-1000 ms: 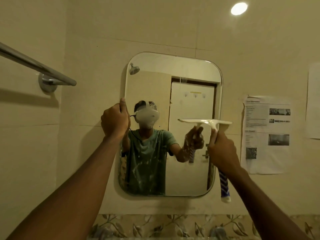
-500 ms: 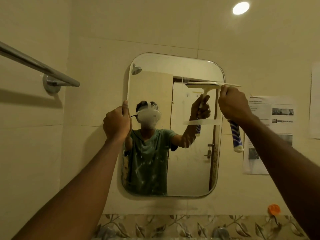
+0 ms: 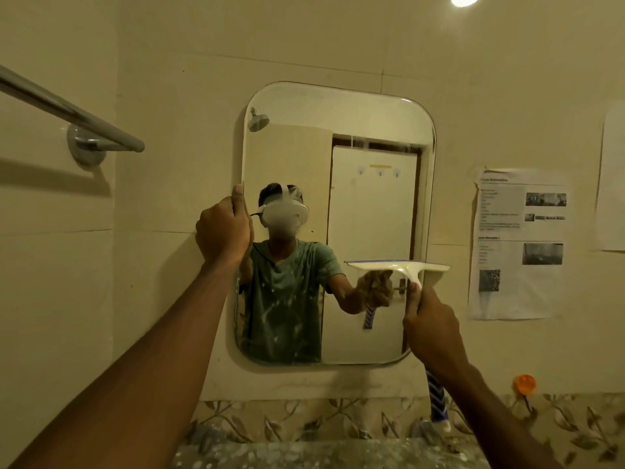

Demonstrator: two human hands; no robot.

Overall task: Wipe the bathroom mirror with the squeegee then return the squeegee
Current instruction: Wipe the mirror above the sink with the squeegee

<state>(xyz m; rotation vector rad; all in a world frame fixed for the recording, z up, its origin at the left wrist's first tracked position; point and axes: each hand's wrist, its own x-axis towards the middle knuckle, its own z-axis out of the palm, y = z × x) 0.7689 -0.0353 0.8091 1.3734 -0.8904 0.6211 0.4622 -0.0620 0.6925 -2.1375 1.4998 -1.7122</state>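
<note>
A rounded rectangular mirror (image 3: pixel 372 204) hangs on the tiled wall straight ahead. My left hand (image 3: pixel 223 231) grips the mirror's left edge at mid height, thumb up along the rim. My right hand (image 3: pixel 431 326) is closed around the handle of a white squeegee (image 3: pixel 399 267). Its blade lies flat and level against the right half of the glass, a little below the middle. The blue-striped end of the handle sticks out below my wrist. White streaks and spots show on the lower left of the glass.
A chrome towel bar (image 3: pixel 67 113) juts out from the left wall at head height. Printed paper sheets (image 3: pixel 517 245) are stuck on the wall right of the mirror. An orange hook (image 3: pixel 524 384) sits low right above a leaf-patterned tile border (image 3: pixel 304 424).
My right hand has drawn the squeegee down the mirror's right side from near the top to below the middle. My left hand has kept its hold on the left edge.
</note>
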